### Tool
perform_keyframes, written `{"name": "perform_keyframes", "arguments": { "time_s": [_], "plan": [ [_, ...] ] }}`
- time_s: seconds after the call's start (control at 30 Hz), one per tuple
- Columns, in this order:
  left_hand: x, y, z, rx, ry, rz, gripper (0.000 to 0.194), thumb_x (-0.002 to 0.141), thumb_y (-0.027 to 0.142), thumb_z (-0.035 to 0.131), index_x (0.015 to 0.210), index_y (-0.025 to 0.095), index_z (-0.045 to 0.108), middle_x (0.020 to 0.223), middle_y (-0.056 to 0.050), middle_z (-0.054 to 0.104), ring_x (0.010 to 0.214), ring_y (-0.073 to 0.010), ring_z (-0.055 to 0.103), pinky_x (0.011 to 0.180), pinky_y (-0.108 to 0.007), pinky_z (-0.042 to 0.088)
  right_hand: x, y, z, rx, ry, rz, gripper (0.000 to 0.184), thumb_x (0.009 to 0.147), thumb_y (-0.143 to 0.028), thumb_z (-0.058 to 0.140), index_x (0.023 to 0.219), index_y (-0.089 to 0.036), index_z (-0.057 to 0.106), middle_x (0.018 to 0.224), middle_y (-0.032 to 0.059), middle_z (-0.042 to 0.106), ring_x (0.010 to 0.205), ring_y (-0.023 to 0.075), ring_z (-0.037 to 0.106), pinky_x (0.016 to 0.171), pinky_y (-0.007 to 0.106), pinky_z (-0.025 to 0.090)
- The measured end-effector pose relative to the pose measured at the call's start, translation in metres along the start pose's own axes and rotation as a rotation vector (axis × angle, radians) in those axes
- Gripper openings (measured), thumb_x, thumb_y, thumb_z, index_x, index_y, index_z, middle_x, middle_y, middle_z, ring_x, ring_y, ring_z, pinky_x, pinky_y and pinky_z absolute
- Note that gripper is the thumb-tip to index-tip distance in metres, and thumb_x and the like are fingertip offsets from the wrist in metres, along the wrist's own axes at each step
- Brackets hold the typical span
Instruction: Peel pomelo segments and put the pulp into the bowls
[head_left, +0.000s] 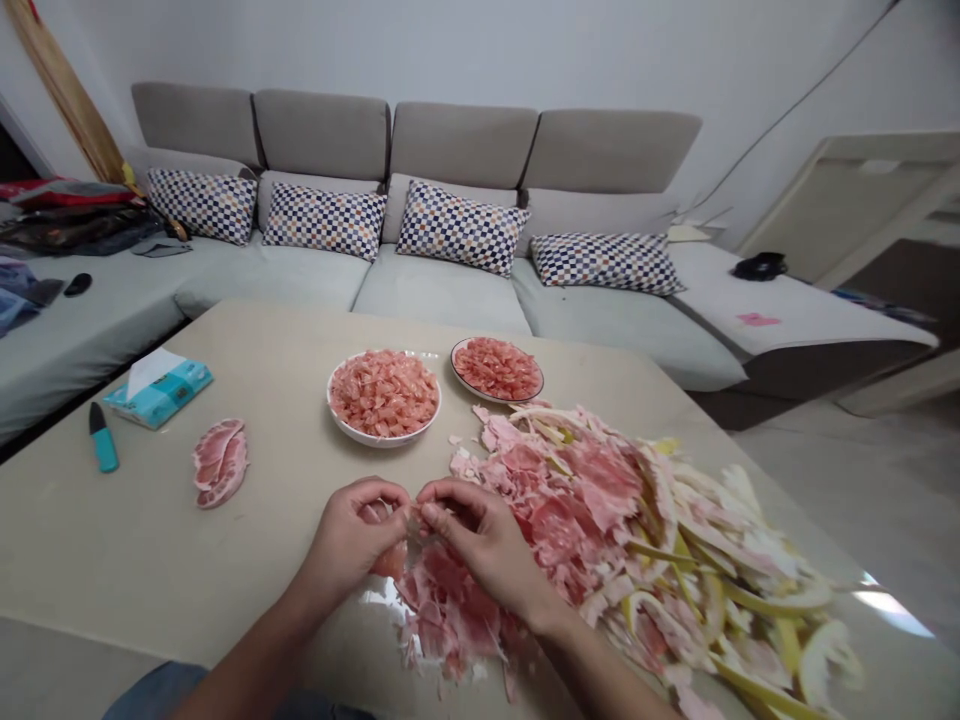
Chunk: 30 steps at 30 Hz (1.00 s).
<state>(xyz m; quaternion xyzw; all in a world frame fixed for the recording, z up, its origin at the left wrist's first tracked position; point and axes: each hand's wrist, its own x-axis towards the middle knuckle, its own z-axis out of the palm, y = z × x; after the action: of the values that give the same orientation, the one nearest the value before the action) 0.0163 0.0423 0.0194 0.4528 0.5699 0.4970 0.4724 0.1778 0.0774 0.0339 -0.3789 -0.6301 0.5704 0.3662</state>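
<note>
Pinched together over the front of the table, my left hand (346, 540) and my right hand (484, 545) almost touch at the fingertips. A pink pomelo segment (390, 562) is in my left hand, showing below its fingers. My right fingertips grip the edge of the same segment, though the pinch point is partly hidden. Under and beside my right hand lies a heap of pink membrane peelings (454, 605). Beyond my hands are a white bowl (375, 439) and a dark-rimmed plate (501, 400), both piled with peeled pomelo flesh.
Yellow-and-white rind strips (750, 600) spread over the table's right side. To the left lie an unpeeled pomelo chunk (220, 462), a teal-handled knife (103, 440) and a blue tissue pack (169, 395). A grey sofa (442, 285) with checked cushions stands behind the table.
</note>
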Motion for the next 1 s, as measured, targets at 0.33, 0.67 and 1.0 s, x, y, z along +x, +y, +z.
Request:
{"name": "perform_keyframes", "arguments": {
  "time_s": [0.33, 0.67, 1.0],
  "plan": [
    [-0.005, 0.004, 0.003, 0.212, 0.051, 0.178, 0.008, 0.068, 0.016, 0.062, 0.066, 0.018, 0.070, 0.066, -0.001, 0.060, 0.057, -0.0122, 0.049, 0.054, -0.022, 0.037, -0.006, 0.015, 0.004, 0.446, -0.010, 0.336, 0.034, 0.062, -0.046, 0.084, 0.078, -0.017, 0.074, 0.072, 0.0019, 0.068, 0.062, 0.0118, 0.060, 0.065, 0.025, 0.051],
    [-0.006, 0.008, -0.002, 0.117, 0.038, 0.104, 0.005, 0.063, 0.016, 0.065, 0.063, 0.019, 0.069, 0.063, 0.001, 0.061, 0.052, -0.0117, 0.051, 0.050, -0.021, 0.038, -0.007, -0.005, -0.012, 0.245, -0.110, 0.255, 0.029, 0.066, -0.044, 0.081, 0.075, -0.017, 0.073, 0.066, -0.0002, 0.066, 0.059, 0.0116, 0.059, 0.062, 0.026, 0.049],
    [-0.004, 0.009, -0.003, 0.196, -0.113, 0.156, 0.015, 0.073, 0.033, 0.072, 0.081, 0.023, 0.079, 0.084, -0.007, 0.076, 0.073, -0.0201, 0.066, 0.064, -0.026, 0.048, -0.018, 0.002, -0.033, 0.211, -0.015, 0.267, 0.031, 0.067, -0.044, 0.080, 0.082, -0.018, 0.073, 0.071, 0.0014, 0.068, 0.063, 0.0130, 0.060, 0.062, 0.026, 0.047]
  ]
}}
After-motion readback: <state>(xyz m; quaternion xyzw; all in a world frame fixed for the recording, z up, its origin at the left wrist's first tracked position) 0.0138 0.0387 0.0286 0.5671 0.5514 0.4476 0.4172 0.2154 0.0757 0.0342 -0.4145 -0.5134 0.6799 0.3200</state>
